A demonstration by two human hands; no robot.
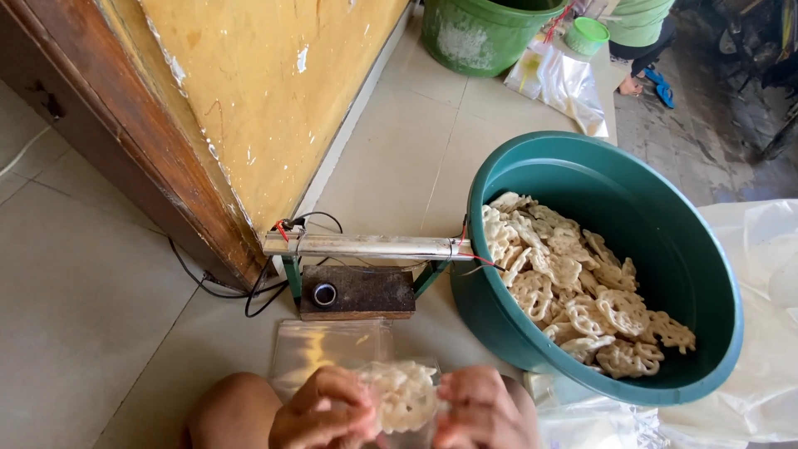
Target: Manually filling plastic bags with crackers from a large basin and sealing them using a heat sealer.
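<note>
Crackers in a clear bag [405, 397] sit pinched between your left hand [326, 411] and right hand [482, 413], low over the floor. Beyond lie flat plastic bags [328, 345], the sealer bar [366, 246], then the teal basin [665, 216] of crackers.

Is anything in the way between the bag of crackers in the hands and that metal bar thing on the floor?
Nothing visible blocks it. Between the bag of crackers and the metal bar device lies only a flat stack of empty clear bags on the floor, low and beneath the path.
</note>
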